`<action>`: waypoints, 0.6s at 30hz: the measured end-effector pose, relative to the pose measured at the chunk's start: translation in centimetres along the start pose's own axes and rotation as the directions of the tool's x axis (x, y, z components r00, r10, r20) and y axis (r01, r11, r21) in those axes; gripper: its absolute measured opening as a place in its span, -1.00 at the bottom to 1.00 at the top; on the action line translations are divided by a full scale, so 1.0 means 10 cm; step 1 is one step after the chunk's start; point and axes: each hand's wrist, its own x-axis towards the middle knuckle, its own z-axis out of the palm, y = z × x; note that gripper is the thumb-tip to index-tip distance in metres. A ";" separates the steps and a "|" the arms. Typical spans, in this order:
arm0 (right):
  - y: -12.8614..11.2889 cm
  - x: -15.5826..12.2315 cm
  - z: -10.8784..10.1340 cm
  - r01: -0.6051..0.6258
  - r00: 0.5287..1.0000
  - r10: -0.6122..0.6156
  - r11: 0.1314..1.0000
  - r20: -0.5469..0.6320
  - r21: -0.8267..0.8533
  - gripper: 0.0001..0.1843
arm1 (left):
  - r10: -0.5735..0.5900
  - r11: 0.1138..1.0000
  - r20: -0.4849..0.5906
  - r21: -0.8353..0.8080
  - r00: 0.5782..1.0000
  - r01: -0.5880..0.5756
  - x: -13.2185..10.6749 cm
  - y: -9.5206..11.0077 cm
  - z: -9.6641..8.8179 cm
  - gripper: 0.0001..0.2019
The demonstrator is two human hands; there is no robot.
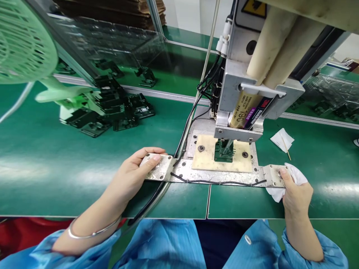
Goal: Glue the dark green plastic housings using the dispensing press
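Now, left hand: laid on left end plate; fingers stretched out open, gripping nothing; thumb pressed down on the plate top.
Right hand: fingers curled closed around white cloth; thumb tip set on the button of right end plate.
Metal bar: spanning between both sets of fingers, flat on green worktop; black cable run along its near edge.
Green part: seated on beige block, midway between the fingers and just beyond the bar, under press head.
Black parts: heaped well beyond the left fingers.
Swab: lying across tissue, near and beyond the right fingers.
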 end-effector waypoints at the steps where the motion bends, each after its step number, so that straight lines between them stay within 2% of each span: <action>1: -0.01 0.00 0.00 -0.007 1.000 0.007 1.000 -0.001 -0.001 -0.35 | 0.000 1.000 0.002 0.007 1.000 0.000 0.01 -0.01 -0.01 -0.41; 7: -0.06 -0.03 0.02 -0.010 1.000 0.010 0.999 0.006 0.034 -0.33 | 0.005 0.998 0.023 0.064 1.000 -0.006 0.03 -0.08 -0.07 -0.44; 10: -0.06 -0.04 0.01 -0.013 1.000 0.013 1.000 0.022 0.028 -0.36 | 0.015 0.981 0.031 0.191 0.999 -0.021 0.03 -0.05 -0.13 -0.44; 12: -0.05 -0.05 0.00 -0.019 0.999 0.018 1.000 0.031 0.005 -0.36 | 0.035 0.934 0.064 0.353 0.997 -0.055 0.04 0.02 -0.18 -0.40; 15: -0.07 -0.06 -0.01 -0.023 0.999 0.024 0.999 0.035 -0.031 -0.34 | 0.076 0.817 0.099 0.565 0.992 -0.119 0.04 0.20 -0.24 -0.30; 18: -0.09 -0.06 -0.02 -0.045 0.999 0.047 0.996 0.027 -0.079 -0.30 | 0.163 0.688 0.099 0.701 0.982 -0.186 0.03 0.45 -0.13 -0.31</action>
